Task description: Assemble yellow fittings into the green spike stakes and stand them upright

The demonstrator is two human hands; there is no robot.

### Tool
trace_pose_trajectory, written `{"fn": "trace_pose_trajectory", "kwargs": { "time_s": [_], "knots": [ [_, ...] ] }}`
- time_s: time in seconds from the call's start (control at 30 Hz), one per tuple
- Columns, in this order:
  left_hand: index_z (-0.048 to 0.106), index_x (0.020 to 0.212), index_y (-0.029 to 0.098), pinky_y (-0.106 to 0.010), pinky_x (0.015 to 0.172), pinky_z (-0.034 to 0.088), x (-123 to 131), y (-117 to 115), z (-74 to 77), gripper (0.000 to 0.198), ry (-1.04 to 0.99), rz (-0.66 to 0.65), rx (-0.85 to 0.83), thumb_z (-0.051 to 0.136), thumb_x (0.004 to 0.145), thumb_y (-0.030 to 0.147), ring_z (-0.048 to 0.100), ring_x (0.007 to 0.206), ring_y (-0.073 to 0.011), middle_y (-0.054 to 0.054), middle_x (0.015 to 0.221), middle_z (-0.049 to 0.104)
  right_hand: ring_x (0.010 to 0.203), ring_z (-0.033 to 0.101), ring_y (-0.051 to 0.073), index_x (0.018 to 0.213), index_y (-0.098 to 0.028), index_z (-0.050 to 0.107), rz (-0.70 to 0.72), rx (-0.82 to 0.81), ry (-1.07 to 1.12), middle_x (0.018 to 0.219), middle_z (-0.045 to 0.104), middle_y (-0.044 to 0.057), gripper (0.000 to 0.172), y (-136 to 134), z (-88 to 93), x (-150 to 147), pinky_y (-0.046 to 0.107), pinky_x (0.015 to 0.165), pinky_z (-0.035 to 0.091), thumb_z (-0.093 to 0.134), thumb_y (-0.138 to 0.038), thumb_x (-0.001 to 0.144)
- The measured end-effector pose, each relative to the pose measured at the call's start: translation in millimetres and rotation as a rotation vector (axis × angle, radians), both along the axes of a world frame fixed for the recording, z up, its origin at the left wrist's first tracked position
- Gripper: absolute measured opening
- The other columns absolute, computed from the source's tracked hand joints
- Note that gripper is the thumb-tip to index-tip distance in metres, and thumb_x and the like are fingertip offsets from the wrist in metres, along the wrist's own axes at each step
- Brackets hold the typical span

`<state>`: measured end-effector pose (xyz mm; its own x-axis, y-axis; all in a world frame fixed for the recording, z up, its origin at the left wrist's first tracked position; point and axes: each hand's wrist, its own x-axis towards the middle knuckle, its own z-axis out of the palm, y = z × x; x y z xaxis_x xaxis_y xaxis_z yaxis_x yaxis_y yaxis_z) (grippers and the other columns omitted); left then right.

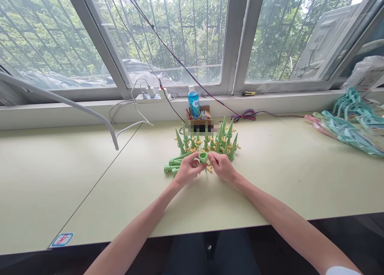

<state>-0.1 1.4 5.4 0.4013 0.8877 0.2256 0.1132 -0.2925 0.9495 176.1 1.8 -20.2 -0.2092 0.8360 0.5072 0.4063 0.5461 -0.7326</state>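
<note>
My left hand [187, 171] is closed around a green plastic cone spike [203, 158], its round open end facing up toward me. My right hand [220, 166] pinches at the same spike from the right, with a small yellow piece [209, 169] just under its fingers. Behind both hands stands a cluster of upright green cone spikes [210, 141] with small yellow pieces scattered among them. A few more green spikes [172, 166] lie flat on the pale green table [270, 175], left of my left hand.
A blue water bottle [193, 103] and a small cardboard box [201, 117] stand by the window sill. Teal and pink clothes hangers [351, 127] are piled at the right. A white power strip [150, 95], cables and a white tube [75, 107] cross the left.
</note>
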Motion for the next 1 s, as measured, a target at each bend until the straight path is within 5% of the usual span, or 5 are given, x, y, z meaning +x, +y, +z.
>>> {"fn": "trace_pose_trajectory", "kwargs": {
  "time_s": [1.0],
  "knots": [
    [0.066, 0.098, 0.021, -0.019, 0.050, 0.048, 4, -1, -5.3, 0.018, 0.133, 0.159, 0.310, 0.061, 0.087, 0.034, 0.055, 0.065, -0.0095, -0.005, 0.098, 0.057, 0.052, 0.033, 0.010, 0.067, -0.021, 0.034, 0.019, 0.023, 0.063, 0.059, 0.037, -0.004, 0.043, -1, 2.2, -1, 0.025, 0.050, 0.028, 0.035, -0.048, 0.100]
  ]
}}
